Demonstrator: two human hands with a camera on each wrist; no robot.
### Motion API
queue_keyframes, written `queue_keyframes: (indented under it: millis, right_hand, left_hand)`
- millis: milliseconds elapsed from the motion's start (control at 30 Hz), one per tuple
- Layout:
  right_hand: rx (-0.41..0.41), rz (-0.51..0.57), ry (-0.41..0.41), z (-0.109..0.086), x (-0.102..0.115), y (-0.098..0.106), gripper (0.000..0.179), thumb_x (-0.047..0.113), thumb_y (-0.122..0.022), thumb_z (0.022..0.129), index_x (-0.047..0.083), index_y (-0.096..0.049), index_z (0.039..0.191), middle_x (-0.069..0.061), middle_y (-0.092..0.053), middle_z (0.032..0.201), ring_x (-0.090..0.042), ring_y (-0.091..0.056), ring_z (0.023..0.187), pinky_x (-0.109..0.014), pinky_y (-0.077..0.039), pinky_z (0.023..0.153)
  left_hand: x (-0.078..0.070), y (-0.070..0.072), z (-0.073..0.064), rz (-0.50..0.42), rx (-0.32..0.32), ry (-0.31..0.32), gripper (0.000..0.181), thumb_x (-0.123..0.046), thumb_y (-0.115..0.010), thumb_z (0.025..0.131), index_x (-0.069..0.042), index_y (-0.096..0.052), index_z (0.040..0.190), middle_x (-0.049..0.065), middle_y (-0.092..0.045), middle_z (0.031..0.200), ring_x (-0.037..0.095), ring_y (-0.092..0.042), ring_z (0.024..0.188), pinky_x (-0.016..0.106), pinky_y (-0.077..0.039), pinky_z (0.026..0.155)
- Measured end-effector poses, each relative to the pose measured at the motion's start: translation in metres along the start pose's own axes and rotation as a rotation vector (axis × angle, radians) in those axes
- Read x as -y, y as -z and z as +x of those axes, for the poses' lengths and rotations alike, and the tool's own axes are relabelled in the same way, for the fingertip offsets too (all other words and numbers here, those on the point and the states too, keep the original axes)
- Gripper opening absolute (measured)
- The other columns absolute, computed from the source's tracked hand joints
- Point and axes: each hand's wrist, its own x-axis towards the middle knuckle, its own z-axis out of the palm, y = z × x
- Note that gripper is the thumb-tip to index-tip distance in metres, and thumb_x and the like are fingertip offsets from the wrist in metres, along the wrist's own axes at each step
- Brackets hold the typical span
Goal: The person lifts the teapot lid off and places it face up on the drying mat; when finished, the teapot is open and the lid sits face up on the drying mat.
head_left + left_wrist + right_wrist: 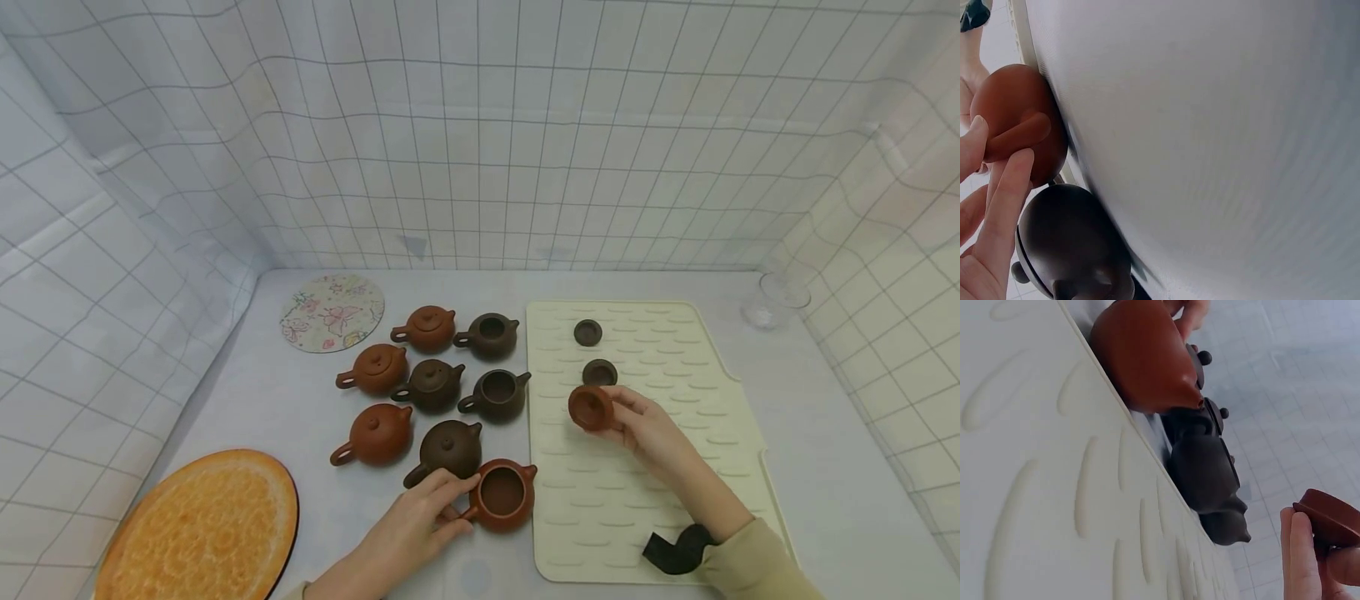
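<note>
- Head view, far left: a round orange mat (202,533) lies near the front of a white table (247,392); behind it lies a flowered disc (332,312).
- Next come three lidded red teapots (378,435), then two lidded dark teapots (450,450) and two lidless dark teapots (498,397).
- Front centre: the left hand (408,521) pinches the handle of a lidless red teapot (502,496), which sits upright on the table beside the pale mat's edge. A lidded dark teapot stands close by; a sideways tug on that handle could knock the two together and chip one.
- Right of centre: a ridged pale mat (645,500) carries two small dark lids (600,372).
- Over that mat, the right hand (648,429) grips a red lid (590,408), its hollow underside turned up. The hold looks small, I judge; slackening fingers could drop it onto the nearer dark lid, cracking either.
- Far right: a clear glass object (776,296), hard to make out.
</note>
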Motion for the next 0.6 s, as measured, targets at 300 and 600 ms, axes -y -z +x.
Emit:
queue_keyframes:
  millis: [300,600]
  right_hand:
    - [-0.080,-0.001,-0.047,0.002,-0.011,0.028,0.034,0.024,-0.044,0.107,0.003,-0.049,0.133,0.009,-0.064,0.111,-0.004,-0.066,0.100,-0.021,-0.055,0.087]
    - [-0.090,-0.037,-0.104,0.000,-0.013,0.040,0.061,0.037,-0.046,0.105,-0.007,-0.034,0.146,0.006,-0.064,0.113,-0.002,-0.066,0.101,-0.022,-0.054,0.091]
  left_hand:
    - [0.001,-0.001,-0.001,0.024,-0.014,-0.015,0.053,-0.009,-0.077,0.084,-0.005,-0.060,0.134,0.000,-0.059,0.104,-0.006,-0.059,0.079,0.015,-0.053,0.068]
    - [0.000,0.000,0.000,0.013,0.001,0.007,0.053,-0.010,-0.076,0.085,-0.007,-0.059,0.136,-0.001,-0.058,0.104,-0.006,-0.058,0.079,0.016,-0.053,0.069]
